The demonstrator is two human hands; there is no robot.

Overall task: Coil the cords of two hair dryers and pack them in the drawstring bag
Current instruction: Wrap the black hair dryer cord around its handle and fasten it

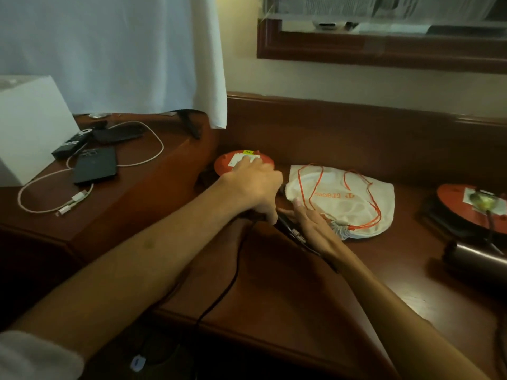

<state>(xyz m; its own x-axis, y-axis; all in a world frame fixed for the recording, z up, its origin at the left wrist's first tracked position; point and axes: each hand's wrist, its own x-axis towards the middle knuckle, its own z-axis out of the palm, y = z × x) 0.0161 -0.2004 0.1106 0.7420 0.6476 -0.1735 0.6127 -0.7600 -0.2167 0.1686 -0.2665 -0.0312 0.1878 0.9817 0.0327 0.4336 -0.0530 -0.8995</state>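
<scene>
Left grip (258, 187) clenched on dark hair dryer (288, 224), its long axis running 10-to-4 on tabletop (301, 283). Right grip (310, 223) released, fingers flat against it. Drawstring bag (343, 198) lies at 2 o'clock, nearer right hand; cord (233, 272) trails toward 7.

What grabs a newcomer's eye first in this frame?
Both hands meet mid-desk: the left hand curls over a dark hair dryer handle while the right hand lies flat beside it. Just right lies the white drawstring bag with orange cords, and a black cord trails off the desk's front edge.
</scene>
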